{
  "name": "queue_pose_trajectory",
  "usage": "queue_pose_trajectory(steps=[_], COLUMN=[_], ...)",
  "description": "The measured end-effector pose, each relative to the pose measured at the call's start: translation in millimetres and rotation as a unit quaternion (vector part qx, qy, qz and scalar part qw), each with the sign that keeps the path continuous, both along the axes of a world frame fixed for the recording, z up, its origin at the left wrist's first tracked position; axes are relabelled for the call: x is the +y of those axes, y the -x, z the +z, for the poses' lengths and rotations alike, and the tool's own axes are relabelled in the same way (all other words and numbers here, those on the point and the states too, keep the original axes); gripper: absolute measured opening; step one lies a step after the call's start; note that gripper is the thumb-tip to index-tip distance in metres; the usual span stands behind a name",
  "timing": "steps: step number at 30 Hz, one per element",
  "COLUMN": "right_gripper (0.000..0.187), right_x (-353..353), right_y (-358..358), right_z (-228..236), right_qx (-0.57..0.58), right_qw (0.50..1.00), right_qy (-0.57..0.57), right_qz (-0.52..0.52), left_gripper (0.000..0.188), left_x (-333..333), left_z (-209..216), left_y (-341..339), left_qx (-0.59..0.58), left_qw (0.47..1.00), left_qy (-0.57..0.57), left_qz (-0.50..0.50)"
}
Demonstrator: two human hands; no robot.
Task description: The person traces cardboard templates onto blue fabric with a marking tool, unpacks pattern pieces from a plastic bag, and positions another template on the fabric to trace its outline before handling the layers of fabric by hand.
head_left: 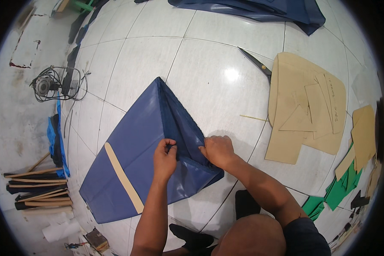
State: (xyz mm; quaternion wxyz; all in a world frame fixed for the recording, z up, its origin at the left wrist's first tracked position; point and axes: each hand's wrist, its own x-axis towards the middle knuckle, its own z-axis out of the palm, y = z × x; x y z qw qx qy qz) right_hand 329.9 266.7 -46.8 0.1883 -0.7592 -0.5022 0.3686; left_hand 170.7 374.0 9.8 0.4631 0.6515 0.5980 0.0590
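A folded piece of blue coated fabric [136, 123] lies on the floor in front of me, its far corner drawn to a point and its right side falling open in a fold with a dark inner face. With bent fingers, my left hand [165, 157] pinches the edge of this fold near the middle. My right hand [218, 150] is closed on the fabric's right edge, with its thumb toward the opening. Some fingertips of both hands are hidden. Across the left part of the fabric rests a narrow cream strip [123, 177].
Brown paper patterns [303, 106] lie at right, with black scissors [258, 64] beside them and a thin yellowish stick [254, 117] nearer. More blue fabric [260, 10] lies at the far edge. Green pieces [345, 181] are at lower right; rolled pieces [40, 187] and coiled cable [51, 83] at left.
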Motion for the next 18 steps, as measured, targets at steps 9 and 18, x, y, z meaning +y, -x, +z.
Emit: queue_pose_trajectory(steps=[9,18], right_gripper=[0.029,0.044], right_x=[7.9,19.7], right_y=[24.8,9.6], right_z=[21.5,7.1], right_qx=[0.109,0.372], right_qw=[0.982,0.928], right_qy=[-0.148,0.002], right_qz=[0.054,-0.027], left_gripper=[0.016,0.025], left_x=[0.1,-3.5], left_z=[-5.0,-5.5], left_y=[-0.1,1.2], left_qx=[-0.045,-0.021], left_qw=[0.997,0.999], left_qy=[0.037,0.021], left_qz=[0.041,0.024])
